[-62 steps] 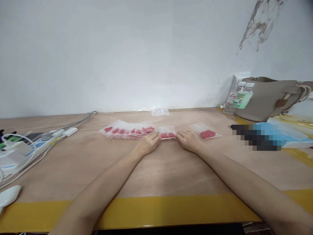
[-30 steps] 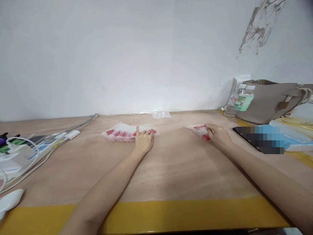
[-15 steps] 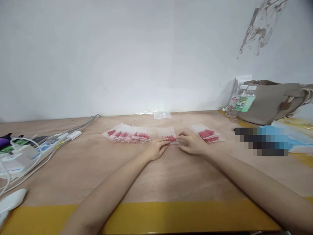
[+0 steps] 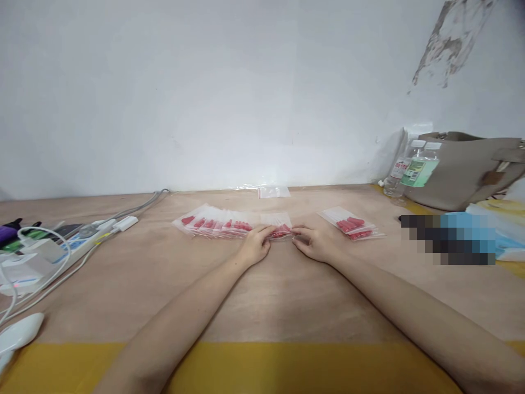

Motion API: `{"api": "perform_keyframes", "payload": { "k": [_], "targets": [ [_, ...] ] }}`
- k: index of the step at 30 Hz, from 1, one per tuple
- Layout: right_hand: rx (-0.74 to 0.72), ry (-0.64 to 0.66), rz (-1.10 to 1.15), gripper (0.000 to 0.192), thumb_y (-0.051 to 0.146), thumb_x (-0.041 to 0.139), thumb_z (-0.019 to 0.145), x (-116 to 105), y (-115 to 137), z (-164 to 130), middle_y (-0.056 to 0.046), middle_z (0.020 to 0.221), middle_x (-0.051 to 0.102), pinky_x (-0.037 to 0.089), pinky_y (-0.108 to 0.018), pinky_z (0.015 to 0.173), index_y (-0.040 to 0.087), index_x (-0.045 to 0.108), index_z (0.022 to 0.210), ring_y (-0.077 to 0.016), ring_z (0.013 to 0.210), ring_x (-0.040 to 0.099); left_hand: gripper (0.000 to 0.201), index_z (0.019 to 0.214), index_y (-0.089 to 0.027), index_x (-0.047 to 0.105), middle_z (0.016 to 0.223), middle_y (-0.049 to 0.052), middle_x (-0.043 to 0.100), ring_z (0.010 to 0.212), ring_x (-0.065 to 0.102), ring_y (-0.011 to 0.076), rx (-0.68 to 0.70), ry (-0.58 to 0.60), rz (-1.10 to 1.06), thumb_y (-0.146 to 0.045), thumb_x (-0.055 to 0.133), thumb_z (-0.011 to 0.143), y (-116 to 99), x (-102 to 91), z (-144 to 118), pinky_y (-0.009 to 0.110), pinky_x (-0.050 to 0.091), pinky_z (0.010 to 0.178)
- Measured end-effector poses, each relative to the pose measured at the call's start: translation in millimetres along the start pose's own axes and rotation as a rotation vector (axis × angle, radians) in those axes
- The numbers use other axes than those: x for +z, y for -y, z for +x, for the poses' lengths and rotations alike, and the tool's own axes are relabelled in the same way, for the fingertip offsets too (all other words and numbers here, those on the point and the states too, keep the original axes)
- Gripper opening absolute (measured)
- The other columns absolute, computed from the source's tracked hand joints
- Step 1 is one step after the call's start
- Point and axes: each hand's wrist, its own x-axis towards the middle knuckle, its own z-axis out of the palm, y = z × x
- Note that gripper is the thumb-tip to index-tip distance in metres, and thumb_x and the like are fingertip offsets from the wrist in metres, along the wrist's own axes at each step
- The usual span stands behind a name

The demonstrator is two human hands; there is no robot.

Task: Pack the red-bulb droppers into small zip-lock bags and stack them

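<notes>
A small clear plastic bag (image 4: 280, 220) with red pieces in it lies on the table between my hands. My left hand (image 4: 256, 244) rests at its lower left, fingers stretched onto the bag's edge and thumb apart. At the right edge of the bag, my right hand (image 4: 314, 243) touches with extended fingertips, its thumb held below them. Left of my hands, a fanned row of similar bags (image 4: 213, 223) overlaps, its right end close to the middle bag. A smaller stack of bags with red pieces (image 4: 350, 223) lies beyond my right hand.
An empty-looking clear bag (image 4: 274, 192) lies by the wall. At left are a power strip (image 4: 77, 246) with chargers and cables, and a white object (image 4: 20, 334). Two bottles (image 4: 420, 169), a grey handbag (image 4: 463, 169) and blue material (image 4: 455, 221) sit at right.
The middle bag has slid left, closer to the fanned row. My right hand has moved left to the bag's edge, and my left hand has shifted slightly left. The view has turned slightly left.
</notes>
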Motion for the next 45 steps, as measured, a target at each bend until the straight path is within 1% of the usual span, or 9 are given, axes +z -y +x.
{"api": "perform_keyframes", "payload": {
  "k": [2, 4, 7, 10, 14, 19, 28, 38, 45],
  "targets": [
    [-0.007, 0.006, 0.007, 0.03, 0.015, 0.047, 0.076, 1.3, -1.1, 0.6, -0.004, 0.104, 0.061, 0.05, -0.025, 0.072, 0.02, 0.06, 0.102, -0.0142, 0.086, 0.06, 0.054, 0.11, -0.015, 0.053, 0.107, 0.005, 0.059, 0.098, 0.055, 0.0159, 0.016, 0.0, 0.023, 0.007, 0.041, 0.062, 2.7, -0.6, -0.2, 0.03, 0.046, 0.088],
    [-0.017, -0.009, -0.025, 0.027, 0.014, 0.046, 0.077, 3.8, -3.6, 2.2, -0.003, 0.098, 0.063, 0.05, -0.025, 0.073, 0.021, 0.063, 0.097, -0.0138, 0.085, 0.06, 0.053, 0.109, -0.015, 0.053, 0.106, 0.005, 0.058, 0.098, 0.055, 0.0148, 0.039, 0.003, 0.054, 0.007, 0.042, 0.063, 4.1, -1.9, -0.2, 0.028, 0.046, 0.087],
    [-0.059, -0.046, -0.121, 0.024, 0.017, 0.044, 0.08, 7.1, -9.2, 3.4, -0.003, 0.09, 0.065, 0.049, -0.026, 0.073, 0.022, 0.065, 0.091, -0.0137, 0.08, 0.061, 0.042, 0.109, -0.015, 0.053, 0.105, 0.006, 0.059, 0.096, 0.056, 0.0154, 0.074, 0.006, 0.122, 0.0, 0.046, 0.071, 4.3, -4.9, -0.6, 0.028, 0.048, 0.085],
    [-0.107, -0.027, -0.201, 0.026, 0.017, 0.043, 0.082, 6.1, -13.6, 2.2, -0.003, 0.092, 0.065, 0.048, -0.025, 0.071, 0.022, 0.065, 0.094, -0.0135, 0.08, 0.06, 0.027, 0.104, -0.016, 0.056, 0.103, 0.008, 0.06, 0.092, 0.059, 0.0184, 0.117, 0.019, 0.209, -0.01, 0.043, 0.081, 4.6, -8.2, -2.0, 0.031, 0.051, 0.078],
    [-0.16, -0.016, -0.338, 0.024, 0.019, 0.043, 0.083, -1.6, -11.9, 1.1, -0.006, 0.089, 0.066, 0.045, -0.027, 0.072, 0.02, 0.066, 0.089, -0.0155, 0.08, 0.059, 0.02, 0.093, -0.014, 0.06, 0.101, 0.011, 0.062, 0.086, 0.062, 0.0204, 0.188, 0.05, 0.297, -0.015, 0.042, 0.085, 5.3, -10.9, -3.6, 0.031, 0.053, 0.072],
    [-0.184, -0.015, -0.456, 0.021, 0.02, 0.045, 0.083, -7.2, -6.4, 2.3, -0.006, 0.078, 0.065, 0.041, -0.029, 0.071, 0.02, 0.067, 0.082, -0.0168, 0.077, 0.056, 0.02, 0.094, -0.013, 0.059, 0.097, 0.01, 0.063, 0.085, 0.062, 0.0199, 0.221, 0.052, 0.35, -0.017, 0.042, 0.085, 5.6, -9.9, -3.4, 0.029, 0.053, 0.068],
    [-0.197, 0.009, -0.524, 0.024, 0.019, 0.041, 0.084, -6.5, -6.3, 2.5, -0.005, 0.079, 0.064, 0.038, -0.028, 0.069, 0.019, 0.065, 0.08, -0.0165, 0.078, 0.054, 0.022, 0.089, -0.013, 0.059, 0.093, 0.009, 0.063, 0.082, 0.062, 0.0165, 0.202, 0.012, 0.339, -0.018, 0.038, 0.088, 14.8, -12.8, -6.1, 0.028, 0.053, 0.073],
    [-0.21, 0.028, -0.555, 0.022, 0.018, 0.042, 0.083, -10.2, -4.4, 2.6, -0.005, 0.075, 0.063, 0.036, -0.027, 0.065, 0.019, 0.063, 0.076, -0.016, 0.075, 0.054, 0.025, 0.088, -0.014, 0.06, 0.095, 0.007, 0.063, 0.087, 0.061, 0.0148, 0.3, 0.069, 0.316, -0.014, 0.036, 0.088, 19.4, -15.6, -6.7, 0.026, 0.051, 0.078],
    [-0.253, 0.046, -0.516, 0.021, 0.023, 0.043, 0.084, 3.9, 8.9, 11.0, -0.005, 0.085, 0.064, 0.038, -0.027, 0.069, 0.021, 0.063, 0.09, -0.0167, 0.082, 0.053, 0.023, 0.091, -0.015, 0.06, 0.097, 0.007, 0.063, 0.084, 0.062, 0.0148, 0.296, 0.037, 0.318, -0.017, 0.037, 0.089, 17.8, -12.5, -5.5, 0.025, 0.052, 0.074]
  ]
}}
